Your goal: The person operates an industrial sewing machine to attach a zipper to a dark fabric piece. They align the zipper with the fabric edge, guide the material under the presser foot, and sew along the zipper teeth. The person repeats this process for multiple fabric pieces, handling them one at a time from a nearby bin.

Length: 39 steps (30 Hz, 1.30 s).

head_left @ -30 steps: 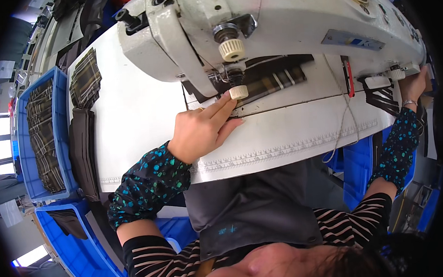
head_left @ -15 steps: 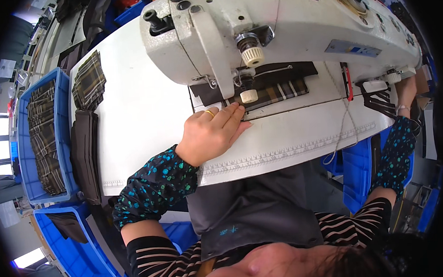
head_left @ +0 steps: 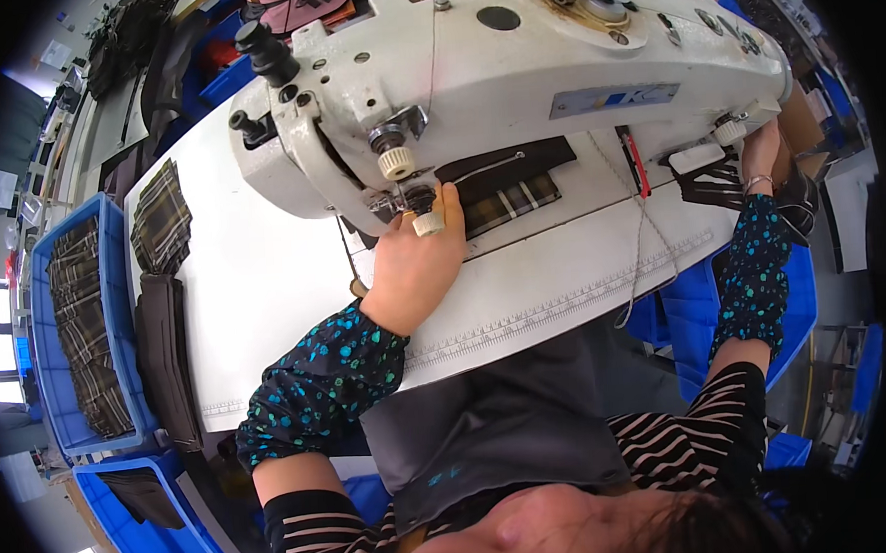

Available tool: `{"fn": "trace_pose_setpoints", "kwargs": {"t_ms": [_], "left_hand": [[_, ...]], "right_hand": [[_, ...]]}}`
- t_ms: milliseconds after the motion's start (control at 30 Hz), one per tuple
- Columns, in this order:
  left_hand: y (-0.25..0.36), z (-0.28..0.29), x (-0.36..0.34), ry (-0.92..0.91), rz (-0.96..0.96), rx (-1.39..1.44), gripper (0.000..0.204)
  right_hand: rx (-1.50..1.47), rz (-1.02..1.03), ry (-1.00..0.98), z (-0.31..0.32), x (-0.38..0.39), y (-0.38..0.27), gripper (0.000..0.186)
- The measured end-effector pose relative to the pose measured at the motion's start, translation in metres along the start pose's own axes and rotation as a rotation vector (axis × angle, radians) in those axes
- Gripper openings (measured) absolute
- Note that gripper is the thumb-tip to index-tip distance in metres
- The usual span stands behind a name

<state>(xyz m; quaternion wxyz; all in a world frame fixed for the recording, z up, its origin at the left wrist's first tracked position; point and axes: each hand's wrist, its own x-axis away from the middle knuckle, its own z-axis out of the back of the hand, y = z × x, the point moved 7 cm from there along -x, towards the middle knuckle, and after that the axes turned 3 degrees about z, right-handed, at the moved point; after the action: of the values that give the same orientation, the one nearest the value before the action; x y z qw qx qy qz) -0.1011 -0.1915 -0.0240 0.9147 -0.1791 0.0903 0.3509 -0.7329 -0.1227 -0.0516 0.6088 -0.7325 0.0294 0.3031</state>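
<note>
My left hand (head_left: 421, 268) is at the needle and white knobs of a white sewing machine (head_left: 483, 84), index finger stretched along the work; other fingertips are partly hidden. Beside it lie a dark piece (head_left: 547, 152) with a zipper and an olive plaid strip (head_left: 519, 202). My right hand (head_left: 760, 145) reaches the machine's right end, below the rim; its fingers are hidden. A red-handled tool (head_left: 643, 184), a grey cord (head_left: 621, 318) and black strips (head_left: 704, 188) lie between my hands.
Plaid pieces (head_left: 159, 216) and dark folded pieces (head_left: 157, 362) lie at the table's (head_left: 214, 399) left. A blue bin (head_left: 118, 293) of plaid fabric stands beside them, another (head_left: 125, 518) below. More blue bins (head_left: 690, 314) are under the right side. A pink item (head_left: 278, 5) is behind the machine.
My left hand has moved up to the needle area, index finger now beside the knobs on the fabric. The view has shifted, so the machine appears further left.
</note>
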Motion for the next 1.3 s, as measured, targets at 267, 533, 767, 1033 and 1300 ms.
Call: {"fn": "trace_pose_setpoints", "kwargs": {"t_ms": [267,533,767,1033,1300], "left_hand": [[0.007,0.001,0.002,-0.052,-0.053,-0.067,0.049],[-0.007,0.018,-0.001,0.159,-0.007,0.16,0.04],[-0.017,0.036,0.007,0.306,-0.035,0.244,0.049],[-0.01,0.013,0.019,0.058,-0.081,0.171,0.045],[-0.01,0.019,0.027,0.05,-0.106,0.123,0.044]], "right_hand": [[0.728,0.069,-0.306,0.016,-0.086,-0.087,0.045],[0.228,0.957,-1.002,-0.141,0.257,-0.289,0.013],[0.319,0.511,-1.75,-0.279,0.405,-0.226,0.037],[0.552,0.749,-1.471,-0.241,0.383,-0.219,0.042],[0.22,1.031,-1.162,-0.245,0.394,-0.249,0.029]]}}
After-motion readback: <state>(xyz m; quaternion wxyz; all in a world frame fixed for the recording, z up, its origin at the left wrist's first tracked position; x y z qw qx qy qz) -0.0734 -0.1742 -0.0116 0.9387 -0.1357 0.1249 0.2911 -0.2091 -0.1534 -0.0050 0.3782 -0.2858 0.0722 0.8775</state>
